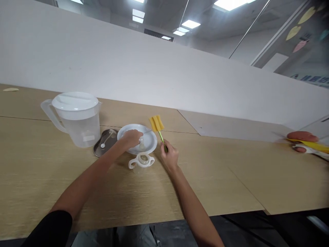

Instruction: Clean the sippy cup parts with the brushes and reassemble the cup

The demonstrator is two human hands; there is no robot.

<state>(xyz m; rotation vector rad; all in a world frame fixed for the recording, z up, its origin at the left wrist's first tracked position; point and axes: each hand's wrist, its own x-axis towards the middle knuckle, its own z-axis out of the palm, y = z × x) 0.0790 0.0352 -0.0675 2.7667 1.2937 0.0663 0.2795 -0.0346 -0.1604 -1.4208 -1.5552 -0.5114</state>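
Observation:
My right hand [170, 154] is closed around the green handle of a bottle brush with a yellow sponge head [156, 123], which points up and away from me. My left hand [132, 138] reaches over a white plate [123, 131], fingers pinched. From its fingertips a thin rod [147, 131] runs toward the sponge; its far end is hard to make out. On the plate, just below those fingers, lies a small clear piece [142, 144], perhaps a bottle nipple. In front of the plate stands a clear baby bottle [143, 160] with a white two-handled ring and an uncovered mouth.
Left of the plate, a metal tray [99, 150] carries a small white long-handled item [103, 145]. A lidded translucent pitcher [79, 123] stands behind it. Reddish and yellow items [303, 137] sit at the far right, and a white partition [154, 75] rises behind the table.

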